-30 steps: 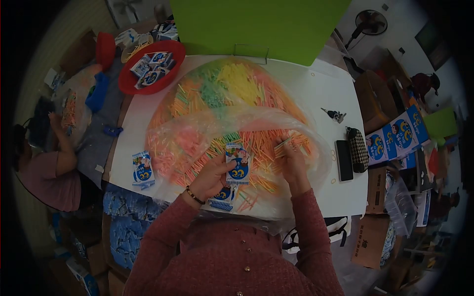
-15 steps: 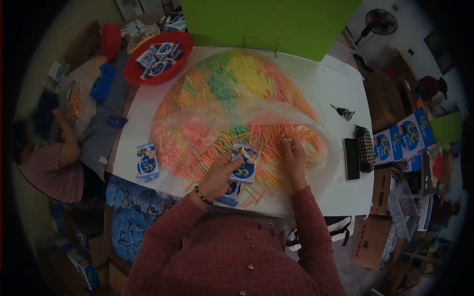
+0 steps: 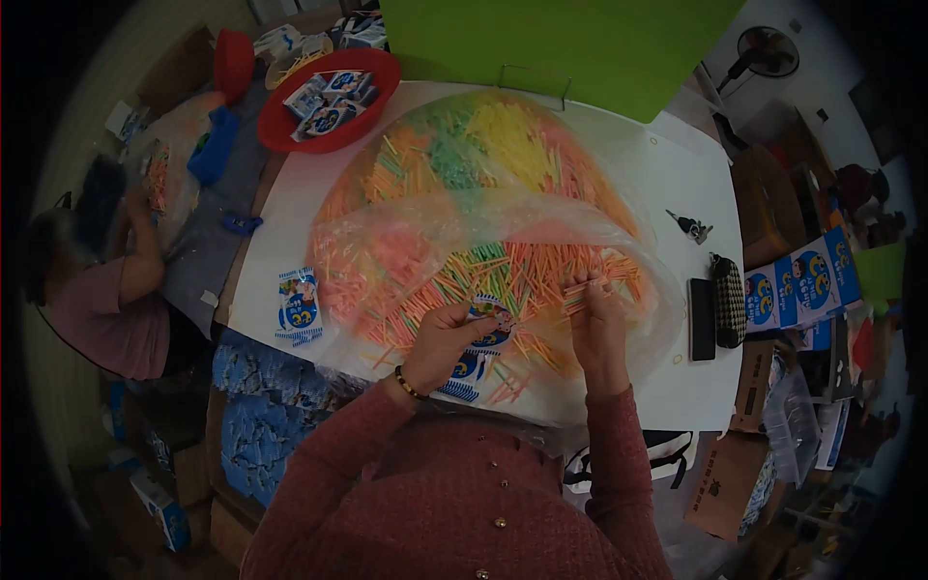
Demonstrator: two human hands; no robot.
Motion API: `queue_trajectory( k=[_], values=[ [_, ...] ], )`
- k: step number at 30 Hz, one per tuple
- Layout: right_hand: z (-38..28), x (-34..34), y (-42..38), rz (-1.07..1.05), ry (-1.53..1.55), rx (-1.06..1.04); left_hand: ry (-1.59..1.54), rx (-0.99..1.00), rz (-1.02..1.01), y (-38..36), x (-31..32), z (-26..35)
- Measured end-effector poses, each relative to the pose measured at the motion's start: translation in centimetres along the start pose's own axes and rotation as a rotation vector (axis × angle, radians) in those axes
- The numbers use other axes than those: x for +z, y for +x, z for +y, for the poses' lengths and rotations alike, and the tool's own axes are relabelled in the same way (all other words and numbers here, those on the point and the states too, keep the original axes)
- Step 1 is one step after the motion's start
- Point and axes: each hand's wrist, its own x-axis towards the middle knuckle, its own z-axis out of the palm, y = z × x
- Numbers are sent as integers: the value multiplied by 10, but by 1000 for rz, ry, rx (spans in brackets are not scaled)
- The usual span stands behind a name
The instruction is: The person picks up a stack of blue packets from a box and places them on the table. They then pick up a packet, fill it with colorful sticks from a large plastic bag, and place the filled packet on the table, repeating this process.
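Observation:
A large clear plastic bag (image 3: 406, 217) lies open on the white table, full of thin sticks (image 3: 493, 275) in orange, pink, green and yellow. My left hand (image 3: 440, 353) is closed on a small blue-and-white packet (image 3: 496, 327), thumb across its face. Another such packet (image 3: 465, 375) lies below that hand, partly covered. Over the right part of the bag's mouth, my right hand (image 3: 600, 333) pinches a few thin orange-pink sticks (image 3: 577, 294). A third packet (image 3: 300, 307) lies flat at the table's left side.
A red basin (image 3: 329, 135) with several packets stands at the back left, before a green panel (image 3: 551, 43). Keys (image 3: 690, 227), a phone (image 3: 702, 319) and a checked pouch (image 3: 727, 300) lie at the right. Another person (image 3: 106, 309) sits at the left.
My right hand has drawn back slightly from the stick pile, and sticks now show in its fingers. The packet in my left hand has tilted. The whole view has shifted a little.

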Motion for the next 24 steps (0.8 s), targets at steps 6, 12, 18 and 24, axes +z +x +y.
queue_trajectory(
  k=[6,12,18,24],
  values=[
    [-11,58,-33,-350,-219,144,-58,-17,12,6,-6,-6],
    [6,66,-37,-283,-289,212,195,77,-65,-3,-2,7],
    [-6,66,-40,-273,-165,97,259,80,-29,-11,-5,20],
    [2,63,-47,-341,-790,-161,84,108,26,-11,2,14]
  ],
)
